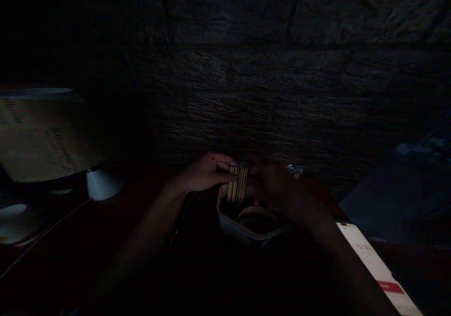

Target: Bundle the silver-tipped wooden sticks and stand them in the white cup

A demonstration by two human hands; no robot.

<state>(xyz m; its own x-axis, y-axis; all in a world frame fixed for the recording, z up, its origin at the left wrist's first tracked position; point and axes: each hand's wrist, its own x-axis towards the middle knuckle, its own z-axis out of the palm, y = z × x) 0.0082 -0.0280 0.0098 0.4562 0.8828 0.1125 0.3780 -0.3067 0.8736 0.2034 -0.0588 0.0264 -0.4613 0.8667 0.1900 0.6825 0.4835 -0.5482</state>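
The scene is very dark. Several thin, pale wooden sticks stand upright side by side, with their lower ends inside a light-rimmed container. My left hand closes on the sticks from the left, thumb in front and fingers behind their tops. From the right, my right hand has its fingers bent against the same bundle; shadow hides much of them. A round-edged object lies within the container, its kind too dim to make out.
A lit phone lies at the lower right. On the left are a large beige printed shape, a white cone-like object and a thin cable. Something shiny and crumpled sits behind my right hand. A brick-patterned wall rises behind.
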